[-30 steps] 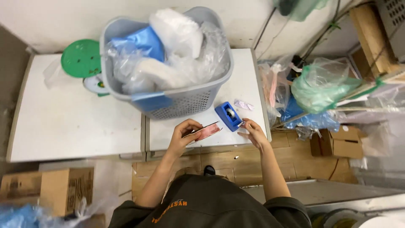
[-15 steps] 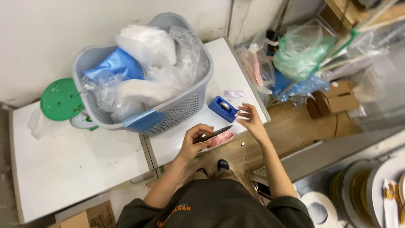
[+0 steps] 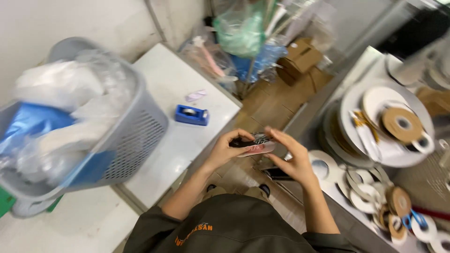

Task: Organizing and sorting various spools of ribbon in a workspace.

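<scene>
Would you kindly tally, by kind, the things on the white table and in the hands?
Grey laundry basket: 1
Blue tape dispenser: 1
Small pale scrap: 1
Small flat pink and dark item, between left hand and right hand: 1
Total: 4

A white desk (image 3: 178,84) is seen on the left. A grey laundry basket (image 3: 136,136) stuffed with plastic bags is stood on its left part. A blue tape dispenser (image 3: 191,115) is set near the right edge, and a small pale scrap (image 3: 195,95) is laid just beyond it, apart from it.
</scene>
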